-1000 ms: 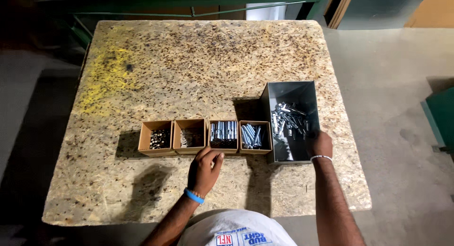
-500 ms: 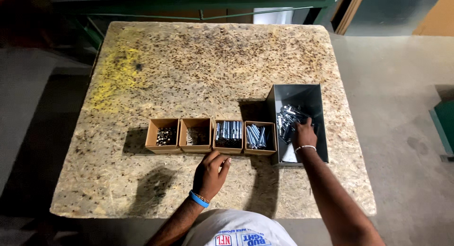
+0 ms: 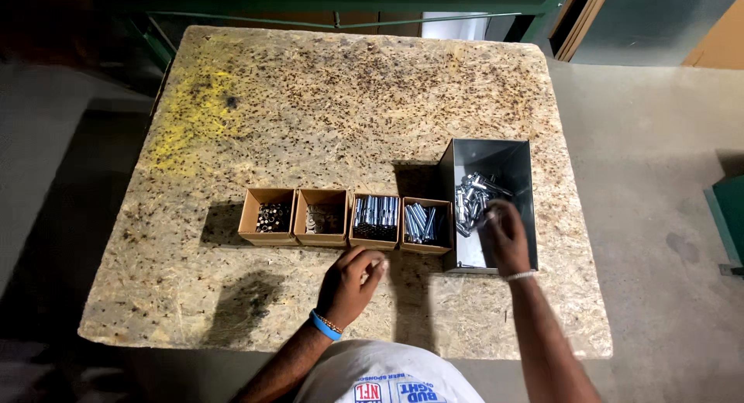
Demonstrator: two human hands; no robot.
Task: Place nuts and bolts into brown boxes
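Head view | right hand (image 3: 504,236) in grey bin (image 3: 511,159) | four brown boxes (image 3: 267,196) left

Open grey metal bin (image 3: 511,159), upright on table; shiny bolts (image 3: 473,198) heaped inside.

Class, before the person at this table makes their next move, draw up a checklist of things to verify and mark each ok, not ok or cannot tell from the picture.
1. Right hand is inside the grey metal bin, over the silver bolts: ok.
2. Right hand has actually gripped a bolt: cannot tell, the fingers hide it.
3. Left hand rests on the table just in front of the cardboard boxes: ok.
4. Left hand is empty: cannot tell, the fingers are curled.
5. Four boxes sit in a tidy row beside the bin, all open on top: ok.
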